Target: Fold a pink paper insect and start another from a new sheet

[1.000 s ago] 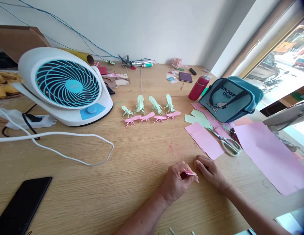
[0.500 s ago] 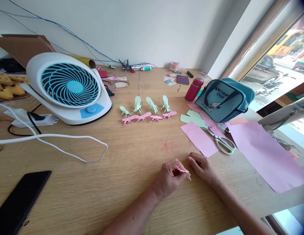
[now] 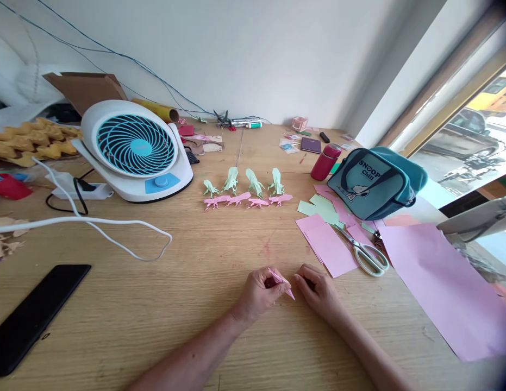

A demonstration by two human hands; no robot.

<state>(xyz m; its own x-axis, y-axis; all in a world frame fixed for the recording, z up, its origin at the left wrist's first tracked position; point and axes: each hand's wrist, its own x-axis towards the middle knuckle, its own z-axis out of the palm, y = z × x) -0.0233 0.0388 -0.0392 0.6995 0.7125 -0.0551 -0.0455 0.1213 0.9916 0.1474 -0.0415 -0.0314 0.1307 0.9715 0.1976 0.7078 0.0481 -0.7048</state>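
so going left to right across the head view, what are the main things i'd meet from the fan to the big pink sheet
fan → left hand → folded pink paper it holds → right hand → scissors → big pink sheet

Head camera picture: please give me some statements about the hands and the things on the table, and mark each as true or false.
1. The left hand holds a folded pink paper. True.
2. The right hand holds the scissors. False: the scissors lie apart from that hand, which is curled and shows nothing in it.
3. Green paper figures stand behind pink ones. True.
4. The red bottle stands left of the fan. False: it stands to the right of it, beside the blue bag.
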